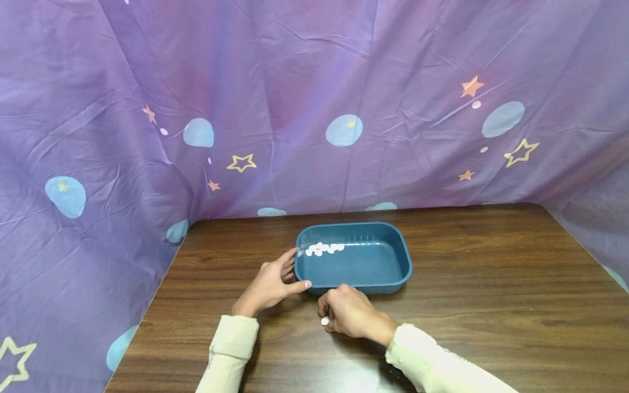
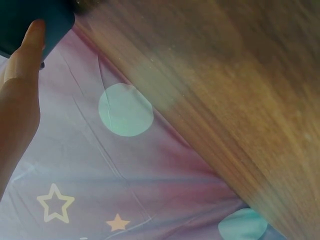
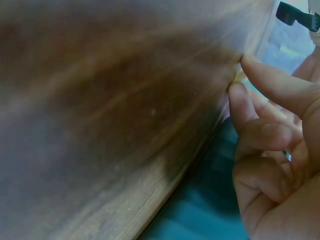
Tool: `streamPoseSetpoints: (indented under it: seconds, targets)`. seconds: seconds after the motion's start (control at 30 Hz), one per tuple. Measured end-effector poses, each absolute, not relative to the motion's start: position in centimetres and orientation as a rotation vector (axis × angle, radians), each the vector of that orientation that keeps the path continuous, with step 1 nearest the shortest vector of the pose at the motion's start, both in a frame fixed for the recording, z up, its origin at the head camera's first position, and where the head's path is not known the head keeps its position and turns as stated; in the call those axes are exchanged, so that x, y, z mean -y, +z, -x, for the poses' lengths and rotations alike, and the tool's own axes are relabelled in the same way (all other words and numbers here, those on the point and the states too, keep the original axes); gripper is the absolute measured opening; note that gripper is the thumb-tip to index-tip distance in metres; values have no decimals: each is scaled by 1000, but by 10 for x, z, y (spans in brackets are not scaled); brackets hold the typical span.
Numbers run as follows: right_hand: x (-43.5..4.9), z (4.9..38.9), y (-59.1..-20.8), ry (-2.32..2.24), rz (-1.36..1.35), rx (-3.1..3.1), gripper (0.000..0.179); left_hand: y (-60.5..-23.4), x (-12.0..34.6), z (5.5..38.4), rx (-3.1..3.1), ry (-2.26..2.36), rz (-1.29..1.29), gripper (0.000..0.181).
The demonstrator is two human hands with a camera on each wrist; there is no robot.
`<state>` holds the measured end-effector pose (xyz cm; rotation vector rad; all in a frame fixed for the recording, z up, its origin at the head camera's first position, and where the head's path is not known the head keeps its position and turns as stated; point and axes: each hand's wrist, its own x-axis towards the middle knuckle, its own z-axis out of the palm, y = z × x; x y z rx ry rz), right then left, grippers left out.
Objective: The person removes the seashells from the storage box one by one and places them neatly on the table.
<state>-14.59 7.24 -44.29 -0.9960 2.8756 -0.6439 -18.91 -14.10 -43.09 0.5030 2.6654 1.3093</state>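
Observation:
A blue plastic tub point(image 1: 373, 287) sits on the table, with several small white round pieces point(image 1: 318, 249) clustered at its left side inside. My left hand point(image 1: 269, 285) rests against the tub's near left corner, thumb at the front rim and fingers spread along the left wall. In the left wrist view, one extended finger point(image 2: 34, 42) lies against the dark blue wall. Just in front of the tub, low over the tabletop, my right hand point(image 1: 349, 312) pinches a small white round piece point(image 1: 325, 321) between thumb and forefinger. The right wrist view shows those fingertips close together, mostly hiding the piece.
The brown wood-grain table point(image 1: 491, 284) extends to both sides of the tub. Behind it hangs a purple cloth point(image 1: 304, 71) printed with stars and blue shapes, meeting the table's far edge.

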Motion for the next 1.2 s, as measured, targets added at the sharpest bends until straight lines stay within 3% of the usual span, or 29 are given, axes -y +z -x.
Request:
streamPoseSetpoints:
  seconds: [0.7,1.2]
  targets:
    - [-77,142,-415,-731,1003,-2846,21,-430,140,187,-2654,1321,-490,89]
    - [-80,148,-409,-902,1305,-2599,23,-432,141,189,-2637,1341,-516,89]
